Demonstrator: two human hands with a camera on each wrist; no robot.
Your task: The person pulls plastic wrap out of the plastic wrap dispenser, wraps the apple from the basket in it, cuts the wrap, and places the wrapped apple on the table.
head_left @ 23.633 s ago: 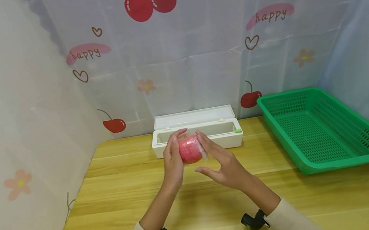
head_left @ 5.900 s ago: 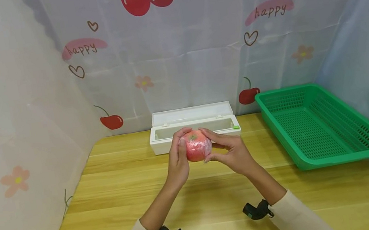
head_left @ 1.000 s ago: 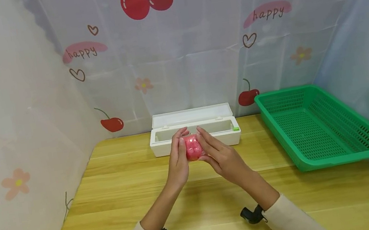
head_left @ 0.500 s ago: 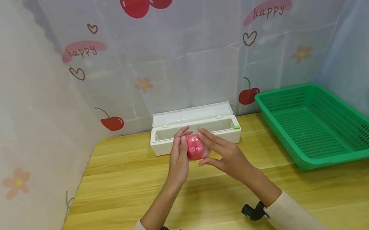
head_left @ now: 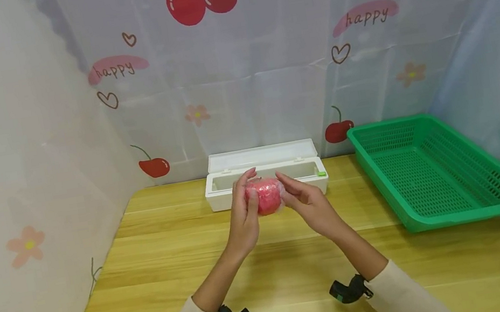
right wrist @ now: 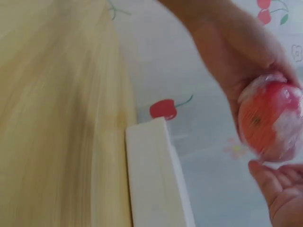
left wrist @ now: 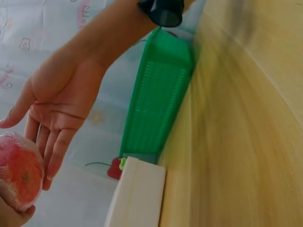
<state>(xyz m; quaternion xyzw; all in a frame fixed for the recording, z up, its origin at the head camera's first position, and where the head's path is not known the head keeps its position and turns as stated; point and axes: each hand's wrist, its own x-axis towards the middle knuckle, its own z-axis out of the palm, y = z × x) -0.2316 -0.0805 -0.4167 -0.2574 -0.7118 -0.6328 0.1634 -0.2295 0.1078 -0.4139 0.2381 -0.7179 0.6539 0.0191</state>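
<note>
A red apple (head_left: 268, 196) wrapped in crinkled clear film is held up above the table. The left hand (head_left: 242, 219) grips it from the left, thumb across its near side. Against the apple's right side, where loose film bunches up, is the right hand (head_left: 313, 208). In the left wrist view the right hand (left wrist: 60, 101) has its thumb spread and fingers fairly straight, close beside the wrapped apple (left wrist: 21, 172). The right wrist view shows the left hand (right wrist: 236, 52) round the apple (right wrist: 265, 118) and the right hand's fingertips (right wrist: 258, 168) near its lower edge.
Behind the hands, a long white box (head_left: 224, 200) with a green slider stands on the wooden table (head_left: 174, 266), its lid (head_left: 260, 155) raised. A green perforated basket (head_left: 432, 221) stands at the right. Cherry-print curtains (head_left: 264, 93) enclose the back and sides.
The apple has turned in the left hand and shifted slightly right. The right hand has come off its front to its right side, uncovering more of the apple and the loose film.
</note>
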